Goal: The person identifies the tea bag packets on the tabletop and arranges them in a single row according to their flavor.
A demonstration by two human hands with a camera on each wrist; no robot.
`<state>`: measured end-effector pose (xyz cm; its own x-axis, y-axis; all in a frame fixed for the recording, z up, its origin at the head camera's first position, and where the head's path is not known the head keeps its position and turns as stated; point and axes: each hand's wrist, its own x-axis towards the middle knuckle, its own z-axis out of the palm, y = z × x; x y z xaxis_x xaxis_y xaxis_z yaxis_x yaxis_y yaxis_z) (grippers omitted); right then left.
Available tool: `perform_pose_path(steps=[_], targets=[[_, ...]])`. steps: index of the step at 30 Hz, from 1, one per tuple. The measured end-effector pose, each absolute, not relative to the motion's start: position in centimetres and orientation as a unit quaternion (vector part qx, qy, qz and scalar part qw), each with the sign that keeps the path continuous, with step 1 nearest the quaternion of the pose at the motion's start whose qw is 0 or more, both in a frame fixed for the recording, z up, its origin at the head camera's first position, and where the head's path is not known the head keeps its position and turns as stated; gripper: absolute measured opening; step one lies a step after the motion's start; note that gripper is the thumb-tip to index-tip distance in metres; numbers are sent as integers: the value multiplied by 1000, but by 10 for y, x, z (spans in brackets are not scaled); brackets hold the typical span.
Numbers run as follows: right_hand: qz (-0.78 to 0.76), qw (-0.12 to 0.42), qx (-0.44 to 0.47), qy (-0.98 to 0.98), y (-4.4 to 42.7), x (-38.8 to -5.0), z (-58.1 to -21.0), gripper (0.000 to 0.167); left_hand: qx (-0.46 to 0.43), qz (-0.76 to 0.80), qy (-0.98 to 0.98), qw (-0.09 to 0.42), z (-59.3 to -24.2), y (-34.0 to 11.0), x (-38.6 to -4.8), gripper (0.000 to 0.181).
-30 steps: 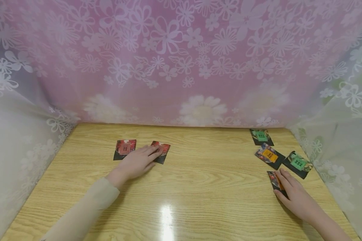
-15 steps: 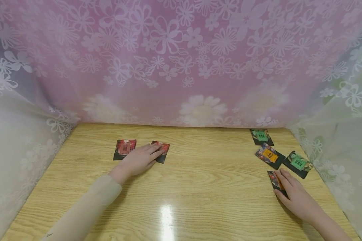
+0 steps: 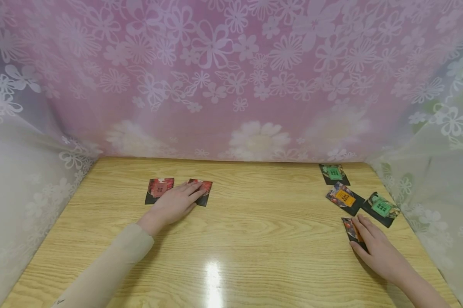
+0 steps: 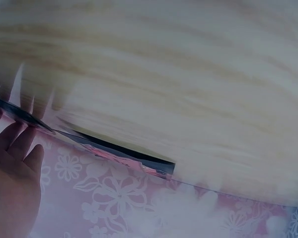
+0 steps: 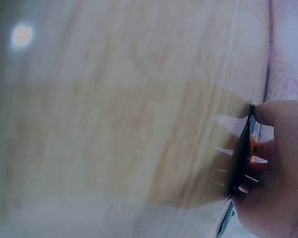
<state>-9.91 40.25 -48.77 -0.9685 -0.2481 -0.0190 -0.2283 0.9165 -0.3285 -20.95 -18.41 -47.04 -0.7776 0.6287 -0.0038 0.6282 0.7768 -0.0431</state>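
Note:
On the left side of the table, my left hand (image 3: 173, 204) rests its extended fingers on a flat red-and-black packet (image 3: 206, 191), covering part of it. Just left of that lies a second red-and-black packet (image 3: 160, 190), apart from the first. In the left wrist view, the fingers (image 4: 22, 141) touch the near packet's face. At the right, my right hand (image 3: 378, 250) lies over an orange-labelled packet (image 3: 351, 229), partly hiding it. The right wrist view has its thumb (image 5: 268, 111) at one end of the dark packet (image 5: 242, 153) and the other fingers spread along it.
Beyond the right hand lie another orange-labelled packet (image 3: 343, 197), a green-labelled packet (image 3: 381, 208) touching or nearly touching it, and a second green-labelled packet (image 3: 334, 173) near the back edge. Flowered curtains (image 3: 254, 107) enclose the wooden table (image 3: 262, 239) at the back and sides.
My left hand has slid slightly left with the red-and-black packet under its fingers, and that packet now lies straighter and nearer its neighbour. The right hand has stayed put.

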Motion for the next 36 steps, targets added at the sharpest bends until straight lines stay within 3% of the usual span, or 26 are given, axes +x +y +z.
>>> perform_pose_path(steps=[16, 36], targets=[[-159, 30, -120, 980, 402, -99, -488, 74, -328, 23, -944, 22, -473, -189, -210, 56], [-154, 72, -96, 981, 392, -100, -480, 78, -332, 18, -943, 7, -476, -188, -215, 56]])
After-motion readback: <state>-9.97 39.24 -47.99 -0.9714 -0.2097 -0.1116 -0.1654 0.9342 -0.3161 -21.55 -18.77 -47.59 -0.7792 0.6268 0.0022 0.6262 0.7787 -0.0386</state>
